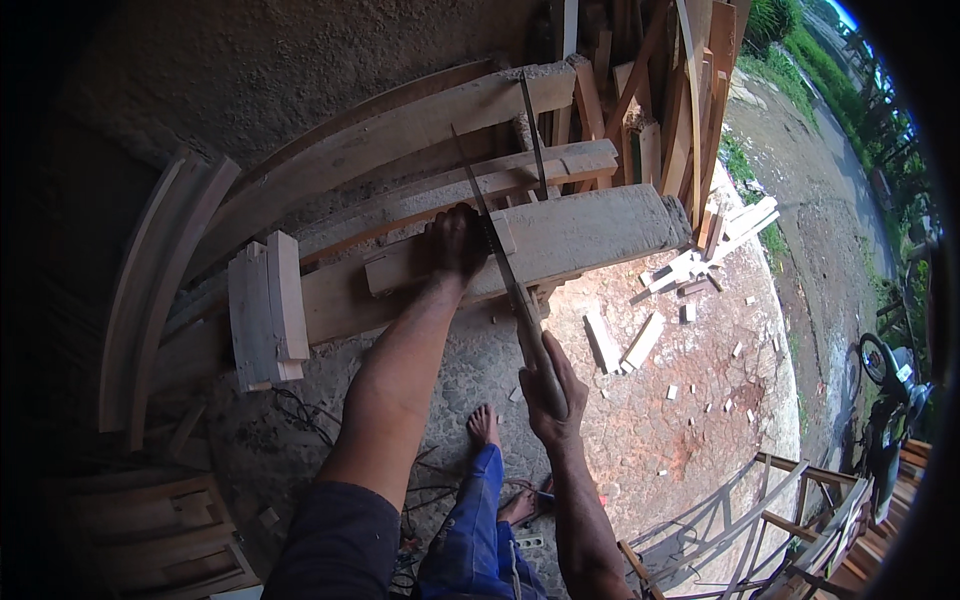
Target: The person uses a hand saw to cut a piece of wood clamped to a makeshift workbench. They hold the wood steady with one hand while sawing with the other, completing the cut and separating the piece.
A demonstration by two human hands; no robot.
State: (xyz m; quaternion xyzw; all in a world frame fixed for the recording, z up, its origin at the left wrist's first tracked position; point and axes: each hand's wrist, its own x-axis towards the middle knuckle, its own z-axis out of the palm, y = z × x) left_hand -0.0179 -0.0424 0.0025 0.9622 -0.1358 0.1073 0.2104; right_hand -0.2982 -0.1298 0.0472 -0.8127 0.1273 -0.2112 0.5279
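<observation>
My right hand [553, 390] is closed around the handle of a handsaw [508, 268]. Its long blade slants up and away, past my left hand. A short wooden board [395, 270] lies flat along a thick plank [590, 232], and the blade crosses it near its right end. My left hand [458, 242] grips this board just left of the blade, its fingers in shadow and partly hidden. How deep the teeth sit in the wood cannot be made out.
Short wood pieces [265, 310] are stacked at the plank's left. Long boards [400, 125] lie beyond it, and timber [690, 110] leans at the back. Offcuts [625, 340] litter the floor at right. A wooden frame [800, 510] and a motorcycle [890, 400] stand lower right.
</observation>
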